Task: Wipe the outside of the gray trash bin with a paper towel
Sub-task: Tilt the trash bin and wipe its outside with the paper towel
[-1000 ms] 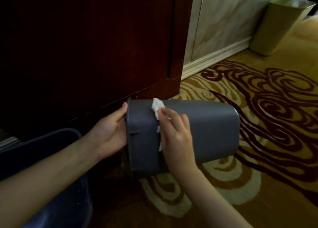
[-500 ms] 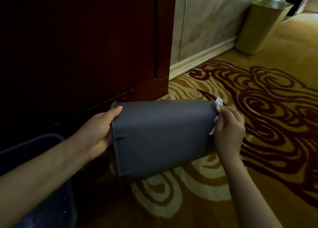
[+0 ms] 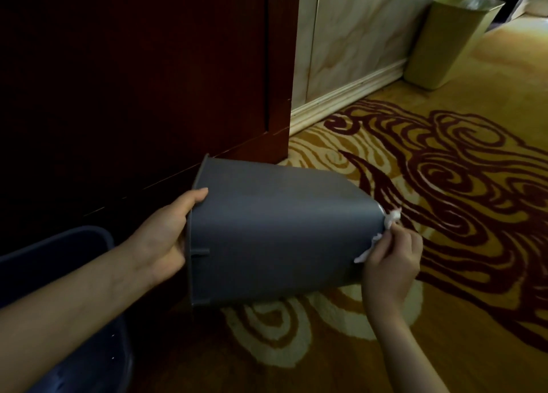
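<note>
The gray trash bin [image 3: 275,232] lies on its side in the air above the carpet, its open rim to the left and its base to the right. My left hand [image 3: 166,238] grips the rim, thumb on top. My right hand [image 3: 391,262] holds a crumpled white paper towel [image 3: 391,216] pressed against the bin's base edge at the right end. The bin's inside is hidden.
A dark blue tub [image 3: 65,288] sits at the lower left under my left arm. Dark wooden panelling [image 3: 142,75] fills the left background. An olive-green bin [image 3: 453,39] stands by the marble wall at the upper right. Patterned yellow and maroon carpet [image 3: 444,185] covers the floor.
My right hand slid the paper towel from near the rim along the bin's side to the base end. The bin has tilted slightly, its base lower now. My left hand kept its grip.
</note>
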### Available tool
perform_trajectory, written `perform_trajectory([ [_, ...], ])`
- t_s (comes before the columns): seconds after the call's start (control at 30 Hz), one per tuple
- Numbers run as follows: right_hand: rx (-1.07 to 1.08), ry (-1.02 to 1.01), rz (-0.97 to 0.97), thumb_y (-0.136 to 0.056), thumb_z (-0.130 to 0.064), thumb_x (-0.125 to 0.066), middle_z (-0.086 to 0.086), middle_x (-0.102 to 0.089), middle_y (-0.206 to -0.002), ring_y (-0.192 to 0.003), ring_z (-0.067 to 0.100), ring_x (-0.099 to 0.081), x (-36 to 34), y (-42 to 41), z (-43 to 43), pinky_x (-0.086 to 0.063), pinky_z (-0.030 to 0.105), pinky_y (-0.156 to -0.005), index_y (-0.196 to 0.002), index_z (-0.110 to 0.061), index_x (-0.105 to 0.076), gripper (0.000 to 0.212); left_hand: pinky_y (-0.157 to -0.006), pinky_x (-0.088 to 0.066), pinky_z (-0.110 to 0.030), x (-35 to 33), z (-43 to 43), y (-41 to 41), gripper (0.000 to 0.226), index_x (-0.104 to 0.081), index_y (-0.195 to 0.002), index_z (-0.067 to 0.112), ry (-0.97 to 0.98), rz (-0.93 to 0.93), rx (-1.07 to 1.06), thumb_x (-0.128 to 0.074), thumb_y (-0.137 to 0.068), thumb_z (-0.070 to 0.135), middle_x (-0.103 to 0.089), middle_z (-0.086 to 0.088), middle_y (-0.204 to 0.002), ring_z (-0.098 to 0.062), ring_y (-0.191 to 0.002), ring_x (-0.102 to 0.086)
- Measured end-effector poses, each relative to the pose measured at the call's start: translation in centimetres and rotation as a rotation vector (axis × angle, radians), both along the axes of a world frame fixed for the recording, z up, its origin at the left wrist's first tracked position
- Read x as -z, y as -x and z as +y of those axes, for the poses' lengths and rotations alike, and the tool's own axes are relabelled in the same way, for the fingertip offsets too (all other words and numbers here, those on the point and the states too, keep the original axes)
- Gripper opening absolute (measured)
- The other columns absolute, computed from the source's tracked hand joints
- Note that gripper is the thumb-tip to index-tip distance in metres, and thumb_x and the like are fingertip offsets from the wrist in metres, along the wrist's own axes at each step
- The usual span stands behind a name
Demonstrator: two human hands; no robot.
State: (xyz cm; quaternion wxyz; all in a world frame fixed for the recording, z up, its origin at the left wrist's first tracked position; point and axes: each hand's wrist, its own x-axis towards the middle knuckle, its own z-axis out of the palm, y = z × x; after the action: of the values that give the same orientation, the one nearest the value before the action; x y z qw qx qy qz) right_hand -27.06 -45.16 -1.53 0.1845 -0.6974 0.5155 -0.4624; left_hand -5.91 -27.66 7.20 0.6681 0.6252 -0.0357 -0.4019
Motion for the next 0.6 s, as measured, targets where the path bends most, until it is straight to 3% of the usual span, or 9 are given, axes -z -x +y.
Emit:
perform_trajectory([
  [0.07, 0.034, -0.048, -0.012, -0.091, -0.004, -0.046, 0.013, -0.056, -0.098, -0.082, 0.01, -0.046, 1.2, 0.9, 1.4, -0.034, 0.011, -0.068, -0.1, -0.001, -0.058, 0.016, -0.05, -0.054, -0.031, 0.3, 0.3, 0.1, 0.015, -0.061, -0.092, 0.022, -0.03, 0.029, 0.021, -0.056, -0.086, 0.035, -0.077, 0.0, -0.07, -0.017, -0.064, -0.073],
  [0.17, 0.089, -0.17, -0.018, -0.089, -0.003, -0.048, 0.011, -0.054, -0.093, -0.082, 0.012, -0.046, 3.0, 1.6, 3.1, -0.029, 0.009, -0.061, -0.099, 0.0, -0.058, 0.013, -0.057, -0.054, -0.034, 1.0, 0.7, 0.4, 0.017, -0.062, -0.096, 0.021, -0.105, 0.002, 0.037, -0.057, -0.086, 0.034, -0.077, -0.003, -0.076, -0.023, -0.074, -0.073],
  [0.3, 0.166, -0.51, -0.103, -0.093, -0.008, -0.045, 0.006, -0.055, -0.097, -0.087, 0.017, -0.053, 4.6, 1.7, 3.3, -0.043, 0.024, -0.067, -0.107, -0.005, -0.056, 0.018, -0.059, -0.05, -0.032, 1.5, 0.6, 0.8, 0.014, -0.062, -0.09, 0.02, -0.158, -0.081, 0.017, -0.055, -0.088, 0.032, -0.075, -0.005, -0.079, -0.023, -0.077, -0.069],
  [0.37, 0.138, -0.709, -0.172, -0.093, -0.01, -0.044, 0.008, -0.057, -0.099, -0.088, 0.02, -0.057, 5.2, 1.6, 3.0, -0.048, 0.034, -0.072, -0.112, -0.007, -0.055, 0.021, -0.056, -0.049, -0.03, 1.4, 0.6, 0.8, 0.012, -0.06, -0.085, 0.021, -0.169, -0.101, 0.017, -0.053, -0.09, 0.029, -0.075, 0.0, -0.067, -0.019, -0.069, -0.069],
  [0.43, 0.083, -0.836, -0.2, -0.093, -0.009, -0.044, 0.008, -0.058, -0.098, -0.084, 0.019, -0.057, 5.7, 1.9, 2.7, -0.046, 0.031, -0.068, -0.113, -0.008, -0.055, 0.022, -0.056, -0.048, -0.03, 1.2, 0.7, 0.7, 0.012, -0.059, -0.083, 0.022, -0.176, -0.133, 0.025, -0.05, -0.092, 0.025, -0.074, 0.0, -0.065, -0.019, -0.069, -0.067],
  [0.5, 0.032, -0.913, -0.171, -0.093, -0.009, -0.046, 0.01, -0.06, -0.098, -0.082, 0.018, -0.057, 6.0, 2.2, 2.5, -0.044, 0.03, -0.067, -0.111, -0.007, -0.058, 0.022, -0.06, -0.048, -0.031, 0.9, 0.8, 0.7, 0.013, -0.059, -0.084, 0.022, -0.178, -0.181, 0.055, -0.048, -0.093, 0.023, -0.07, -0.004, -0.079, -0.019, -0.076, -0.064],
  [0.6, 0.006, -0.933, -0.169, -0.092, -0.009, -0.047, 0.011, -0.061, -0.097, -0.084, 0.02, -0.057, 5.9, 3.3, 2.3, -0.044, 0.033, -0.071, -0.107, -0.006, -0.06, 0.02, -0.06, -0.05, -0.027, 0.1, 0.8, 0.2, 0.013, -0.06, -0.091, 0.023, -0.174, -0.278, 0.137, -0.047, -0.093, 0.024, -0.071, -0.001, -0.083, -0.017, -0.076, -0.067],
])
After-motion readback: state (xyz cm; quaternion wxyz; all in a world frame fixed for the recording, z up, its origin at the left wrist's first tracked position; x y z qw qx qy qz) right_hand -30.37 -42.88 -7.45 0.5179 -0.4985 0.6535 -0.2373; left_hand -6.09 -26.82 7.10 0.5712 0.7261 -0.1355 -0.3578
